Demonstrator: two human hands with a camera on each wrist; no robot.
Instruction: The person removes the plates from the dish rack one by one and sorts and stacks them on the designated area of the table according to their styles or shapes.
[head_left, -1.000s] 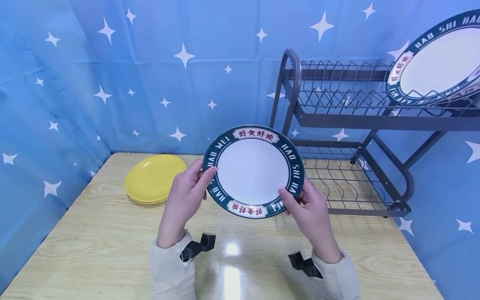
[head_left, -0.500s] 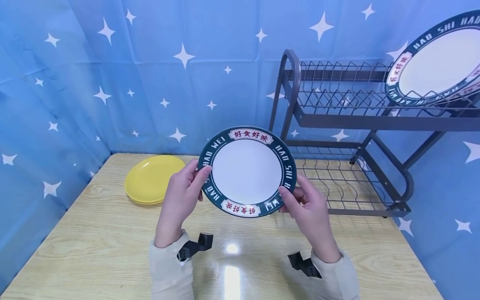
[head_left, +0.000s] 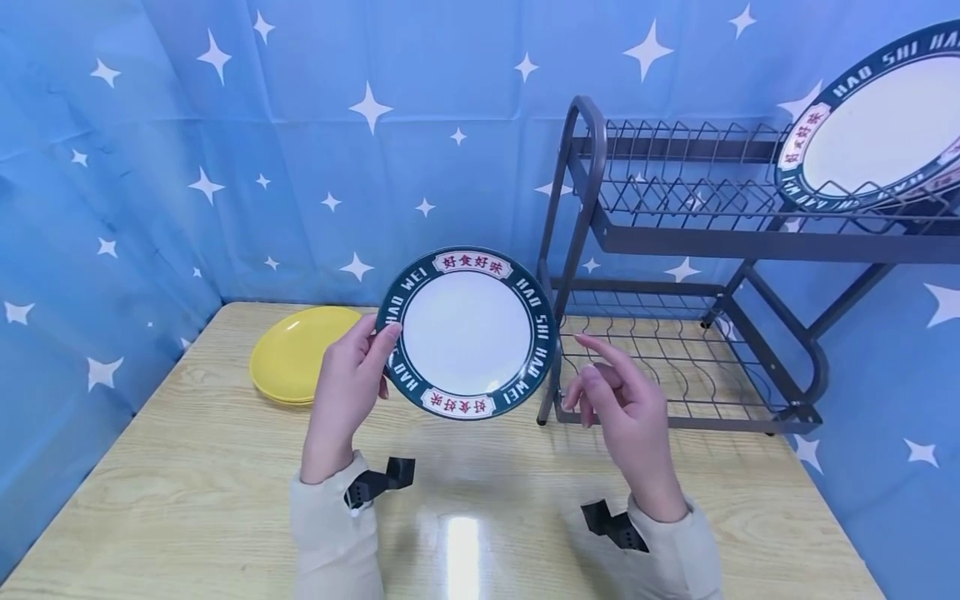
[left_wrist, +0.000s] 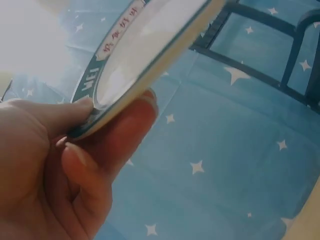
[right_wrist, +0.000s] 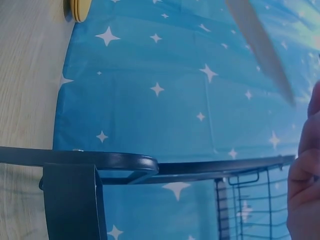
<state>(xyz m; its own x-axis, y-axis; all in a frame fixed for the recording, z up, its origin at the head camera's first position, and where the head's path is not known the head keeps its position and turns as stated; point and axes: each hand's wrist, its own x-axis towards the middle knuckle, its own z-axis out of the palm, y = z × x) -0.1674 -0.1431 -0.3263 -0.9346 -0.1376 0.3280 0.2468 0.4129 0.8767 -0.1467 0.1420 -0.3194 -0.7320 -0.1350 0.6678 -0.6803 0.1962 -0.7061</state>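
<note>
A round white plate (head_left: 467, 333) with a dark green lettered rim is held up above the table, its face toward the head camera. My left hand (head_left: 347, 379) pinches its left edge, thumb on the rim in front and fingers behind, as the left wrist view shows with the plate (left_wrist: 150, 45) tilted. To the right of the plate my right hand (head_left: 626, 408) holds nothing; its fingers are loosely bent, with a gap between them and the rim. Only part of the right hand (right_wrist: 305, 185) shows at the edge of the right wrist view.
A stack of yellow plates (head_left: 296, 354) lies at the table's left back. On the right stands a dark two-tier dish rack (head_left: 675, 242), with a matching green-rimmed plate (head_left: 877, 125) leaning in its upper tier. A blue starred curtain (head_left: 450, 183) hangs behind the wooden table (head_left: 225, 500).
My right hand has let go of the plate's right edge. The plate has moved left with my left hand, while the right hand has stayed about where it was.
</note>
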